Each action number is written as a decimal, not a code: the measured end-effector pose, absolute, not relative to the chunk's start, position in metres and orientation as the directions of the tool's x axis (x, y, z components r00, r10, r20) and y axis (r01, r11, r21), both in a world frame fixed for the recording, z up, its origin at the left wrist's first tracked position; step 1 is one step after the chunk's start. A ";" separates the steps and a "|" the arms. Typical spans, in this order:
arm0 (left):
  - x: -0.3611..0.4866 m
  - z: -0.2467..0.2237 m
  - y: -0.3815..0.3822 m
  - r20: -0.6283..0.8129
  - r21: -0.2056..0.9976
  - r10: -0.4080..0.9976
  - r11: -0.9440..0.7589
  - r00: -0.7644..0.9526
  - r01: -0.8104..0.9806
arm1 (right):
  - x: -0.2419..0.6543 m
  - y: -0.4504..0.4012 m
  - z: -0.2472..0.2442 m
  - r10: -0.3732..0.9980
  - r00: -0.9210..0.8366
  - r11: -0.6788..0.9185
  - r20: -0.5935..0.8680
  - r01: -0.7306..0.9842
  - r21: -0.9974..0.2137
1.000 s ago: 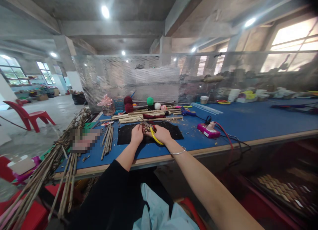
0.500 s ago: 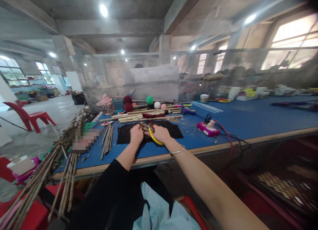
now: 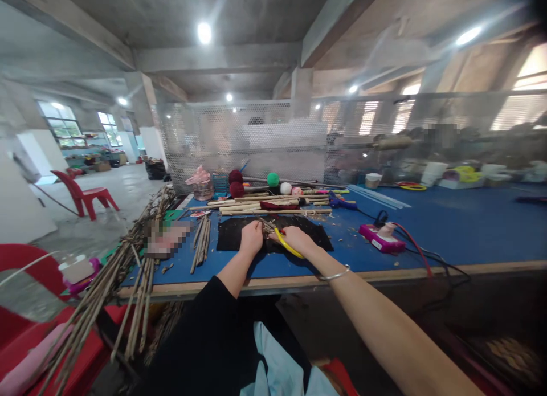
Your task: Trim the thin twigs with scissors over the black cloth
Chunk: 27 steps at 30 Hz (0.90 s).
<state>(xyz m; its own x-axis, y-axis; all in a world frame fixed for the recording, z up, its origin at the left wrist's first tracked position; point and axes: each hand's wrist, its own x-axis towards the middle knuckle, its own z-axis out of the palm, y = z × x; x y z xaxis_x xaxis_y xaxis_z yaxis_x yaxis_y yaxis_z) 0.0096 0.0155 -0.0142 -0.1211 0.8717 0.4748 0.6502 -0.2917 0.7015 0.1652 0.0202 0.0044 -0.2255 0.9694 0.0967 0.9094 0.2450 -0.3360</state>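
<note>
Yellow-handled scissors are gripped in my right hand, with the blades pointing left toward my other hand. My left hand is closed over the black cloth; what its fingers hold is too small to make out. Small woody bits lie between the two hands. Pale sticks rest just behind the cloth, beside a dark red piece of fabric. Short brown sticks lie left of the cloth on the blue table.
A bundle of long twigs hangs over the table's left edge. Yarn balls and a jar stand at the back. A blue glue gun and a magenta power strip with cords lie to the right. Red chairs are at left.
The view has turned slightly left, so everything appears shifted right. The scissor blades, raised and spread before, now sit lower and are mostly hidden between my hands.
</note>
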 end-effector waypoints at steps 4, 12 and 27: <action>0.009 -0.016 0.015 0.476 0.699 0.871 -0.293 -0.119 0.652 | 0.166 0.025 0.002 0.972 -0.231 0.234 0.048 0.909 -0.346; 0.007 -0.018 0.018 0.413 0.678 0.905 -0.227 -0.107 0.699 | 0.167 0.021 0.009 0.964 -0.266 0.259 0.011 0.930 -0.260; -0.086 0.082 0.016 0.331 0.216 0.934 0.064 -0.135 0.974 | 0.187 -0.002 0.019 0.978 -0.064 0.115 0.198 0.960 -0.255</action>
